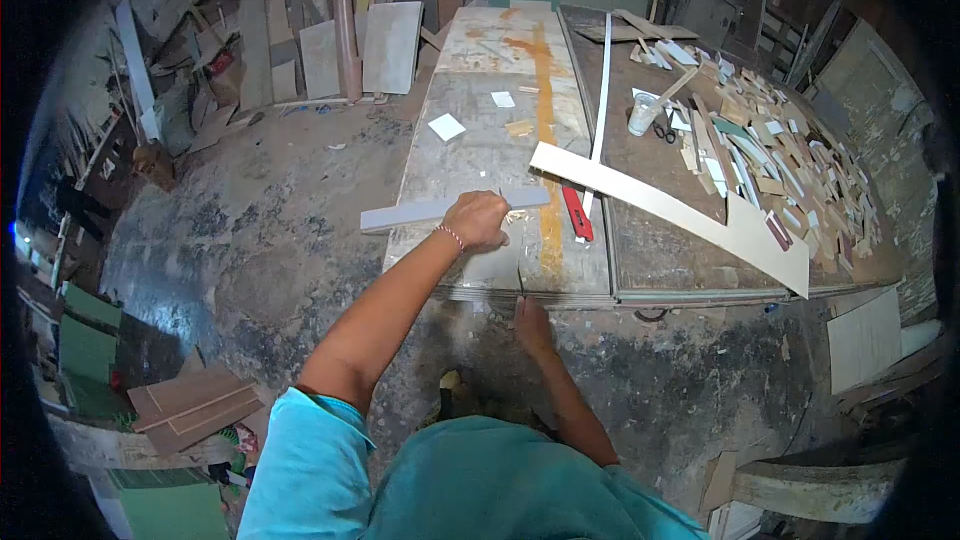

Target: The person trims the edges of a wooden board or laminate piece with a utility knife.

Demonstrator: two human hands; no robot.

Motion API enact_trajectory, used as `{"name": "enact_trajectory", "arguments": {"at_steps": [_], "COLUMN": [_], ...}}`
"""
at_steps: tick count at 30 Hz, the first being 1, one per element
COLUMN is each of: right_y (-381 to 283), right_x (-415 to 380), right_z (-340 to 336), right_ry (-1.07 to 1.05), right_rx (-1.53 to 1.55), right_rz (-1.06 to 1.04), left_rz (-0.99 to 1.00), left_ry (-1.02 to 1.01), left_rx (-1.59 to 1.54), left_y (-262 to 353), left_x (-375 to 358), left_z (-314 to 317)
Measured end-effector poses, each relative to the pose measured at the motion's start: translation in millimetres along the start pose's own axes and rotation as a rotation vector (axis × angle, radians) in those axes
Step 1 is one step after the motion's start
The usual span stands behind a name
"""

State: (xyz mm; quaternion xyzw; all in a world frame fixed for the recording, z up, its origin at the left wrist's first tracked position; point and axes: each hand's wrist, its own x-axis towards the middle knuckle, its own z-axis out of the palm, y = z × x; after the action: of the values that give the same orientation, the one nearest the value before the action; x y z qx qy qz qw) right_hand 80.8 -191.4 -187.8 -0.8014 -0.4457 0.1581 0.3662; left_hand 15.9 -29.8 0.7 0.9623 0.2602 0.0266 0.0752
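My left hand [475, 221] is closed over the middle of a narrow pale grey-white strip [405, 214], which lies crosswise on the worn table [470, 120]. Small light shavings lie just right of the fingers. At the table's front edge my right hand [532, 325] is closed round a thin, dark, pointed tool [520, 281], whose tip points away from me. Its handle is hidden in the fingers. A red tool [577, 214] lies right of the strip, beside a long cream board [670, 206].
Many wood offcuts [790, 165] cover the right tabletop, with a clear cup [643, 112] and dark scissors [665, 131]. A long white strip [603, 90] runs along the table joint. White pieces [447, 127] lie farther back. Boards [392, 47] lean behind on the left.
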Motion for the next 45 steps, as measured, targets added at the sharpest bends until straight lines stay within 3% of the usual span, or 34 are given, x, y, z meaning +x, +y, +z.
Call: {"name": "enact_trajectory", "arguments": {"at_steps": [3,9,12,15,21,27,29,32,35,38,41,45], "right_y": [7,-15,-8,-17,-6,-11,-18,5,2,-8,-3,-16], "right_x": [4,-13,-19,-8,3,-6,-2,4,3,8,8,10], "right_z": [-12,-13,-26,-29,8,-6,-11,-2,-11,-12,-9,-23], "right_ry": [-0.116,-0.093,-0.184,-0.143,-0.112,-0.077,-0.117,-0.082,-0.084,-0.126,-0.149,-0.23], "right_rx": [-0.035,-0.245,-0.228,-0.261,-0.199,-0.189,-0.209,-0.111,-0.084,-0.105,-0.115,-0.167], "right_rz": [-0.026,0.167,0.222,0.135,0.341,0.124,0.19,0.107,0.111,0.177,0.203,0.242], "left_rz": [-0.027,-0.074,-0.048,-0.028,-0.029,-0.054,-0.016,-0.162,-0.234,-0.345,-0.349,-0.355], "left_ry": [-0.068,-0.031,-0.001,-0.031,-0.005,-0.021,-0.08,0.135,0.665,0.41,0.429,0.354], "left_rx": [0.013,0.028,0.014,0.029,0.022,0.008,0.046,-0.24,-0.581,-0.902,-1.16,-1.243], "left_y": [7,9,7,10,10,12,13,1,-20,-20,-14,-11], "left_x": [-3,-3,1,0,-2,-8,-5,-10,-31,-52,-48,-39], "left_z": [-7,-3,-4,0,3,0,-2,-8,18,82,138,136]}}
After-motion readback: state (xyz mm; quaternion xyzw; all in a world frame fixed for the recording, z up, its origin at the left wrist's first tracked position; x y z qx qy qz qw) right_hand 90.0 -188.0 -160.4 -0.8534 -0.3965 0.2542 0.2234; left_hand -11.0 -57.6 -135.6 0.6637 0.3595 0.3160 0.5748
